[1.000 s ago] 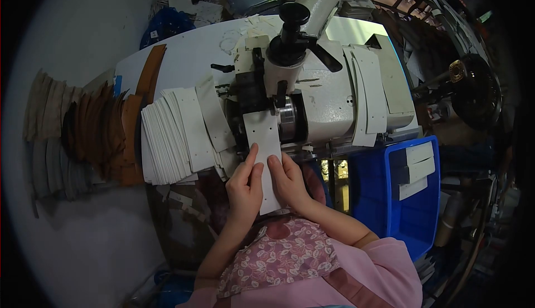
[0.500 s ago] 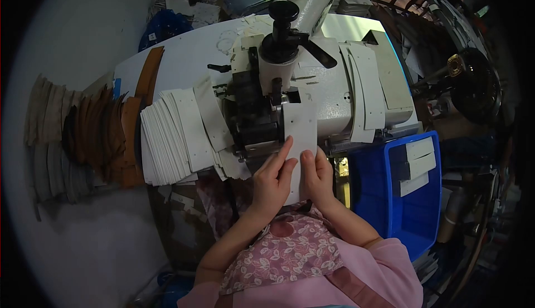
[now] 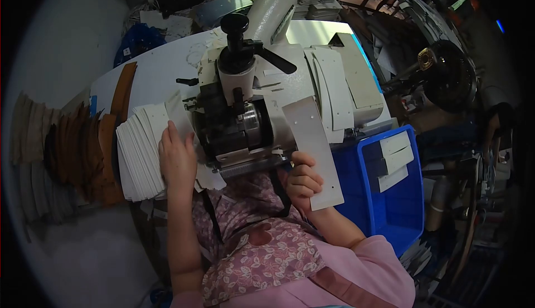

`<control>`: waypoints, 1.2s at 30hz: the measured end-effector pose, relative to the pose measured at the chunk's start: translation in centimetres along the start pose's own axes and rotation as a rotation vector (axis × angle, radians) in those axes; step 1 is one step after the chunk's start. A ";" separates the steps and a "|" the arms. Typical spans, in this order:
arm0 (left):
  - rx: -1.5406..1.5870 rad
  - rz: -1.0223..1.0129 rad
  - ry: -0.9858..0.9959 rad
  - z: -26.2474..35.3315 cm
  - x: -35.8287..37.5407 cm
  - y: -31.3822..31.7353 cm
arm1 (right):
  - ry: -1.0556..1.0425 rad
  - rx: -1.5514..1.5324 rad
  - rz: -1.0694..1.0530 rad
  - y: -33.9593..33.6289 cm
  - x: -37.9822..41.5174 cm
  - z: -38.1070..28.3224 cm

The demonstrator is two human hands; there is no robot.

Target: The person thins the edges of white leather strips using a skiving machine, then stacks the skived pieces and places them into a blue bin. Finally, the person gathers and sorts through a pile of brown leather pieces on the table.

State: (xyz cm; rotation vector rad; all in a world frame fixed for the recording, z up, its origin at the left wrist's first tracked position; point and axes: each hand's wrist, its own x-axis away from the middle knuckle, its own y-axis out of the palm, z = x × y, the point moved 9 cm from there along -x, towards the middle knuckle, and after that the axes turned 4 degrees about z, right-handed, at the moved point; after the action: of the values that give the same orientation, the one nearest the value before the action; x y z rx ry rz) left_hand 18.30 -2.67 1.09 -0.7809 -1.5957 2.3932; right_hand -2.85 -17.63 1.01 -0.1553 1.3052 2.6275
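My right hand (image 3: 304, 182) grips a long white strip (image 3: 315, 146) with small holes by its left edge, fingers wrapped round it, in front of the machine's right side. My left hand (image 3: 178, 157) lies on the fanned stack of white pieces (image 3: 142, 152), touching the piece at its right side; thumb and fingers are apart. Between the two hands stands the machine (image 3: 234, 124), with a black knob and lever on top and a dark roller showing.
Brown pieces (image 3: 78, 152) and grey pieces (image 3: 33, 129) hang at the far left. More white strips (image 3: 334, 90) lie on the machine's right side. A blue bin (image 3: 365, 196) with white pieces stands at the right. A round black object (image 3: 448, 76) is further right.
My left hand has left the strip and moved left onto the white stack. My right hand has drawn the strip off the machine, to the right. The view has shifted.
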 end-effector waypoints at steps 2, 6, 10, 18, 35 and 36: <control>-0.037 -0.046 0.017 0.2 0.1 1.5 | -0.015 0.124 0.025 0.3 -0.3 -0.2; -0.018 -0.083 -0.022 0.4 0.0 2.4 | -0.346 1.138 0.227 5.5 -0.1 -5.8; 0.016 -0.154 -0.103 0.2 -0.8 2.3 | -0.902 2.089 0.478 13.6 -1.7 -11.0; 0.203 0.139 -0.183 -0.2 1.1 -7.1 | -0.706 2.462 0.292 10.4 -5.2 -3.5; 0.827 -0.072 -0.126 5.1 9.9 -1.3 | -0.286 2.047 0.686 -7.9 -2.0 -1.6; 0.781 -0.069 -0.092 5.1 9.9 -1.0 | -0.170 2.178 0.743 -7.7 -2.0 -2.1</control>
State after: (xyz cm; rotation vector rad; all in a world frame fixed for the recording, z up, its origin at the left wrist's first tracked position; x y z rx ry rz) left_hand 7.18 -2.34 0.16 -0.4443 -0.5679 2.6919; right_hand 0.88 -15.04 -5.86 0.8901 3.3161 0.0425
